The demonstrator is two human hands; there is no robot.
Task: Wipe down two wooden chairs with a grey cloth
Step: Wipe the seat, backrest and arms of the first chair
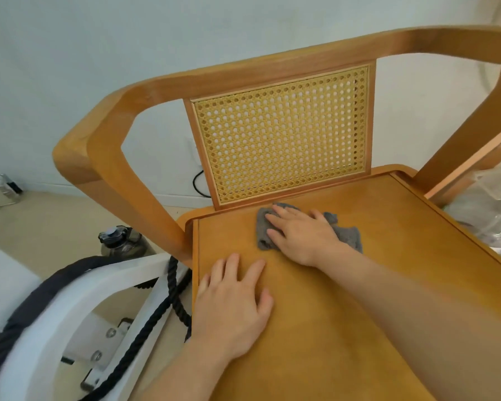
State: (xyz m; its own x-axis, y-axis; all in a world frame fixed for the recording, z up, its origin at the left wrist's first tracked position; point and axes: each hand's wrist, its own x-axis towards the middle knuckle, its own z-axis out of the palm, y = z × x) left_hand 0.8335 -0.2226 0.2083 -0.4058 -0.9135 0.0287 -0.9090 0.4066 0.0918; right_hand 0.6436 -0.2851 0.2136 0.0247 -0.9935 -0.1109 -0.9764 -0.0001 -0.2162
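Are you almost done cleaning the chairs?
Not yet. Nothing looks finished: the wood shows no wiped marks to judge by. Right now the right hand presses the grey cloth flat on the seat, near the cane back, while the left hand rests on the seat. Probably left to wipe: the rest of the seat, the curved armrest frame, and a second wooden chair, which isn't in view.

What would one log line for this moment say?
phase: seat wipe | right hand: pressing cloth flat, by cane back | left hand: flat on seat
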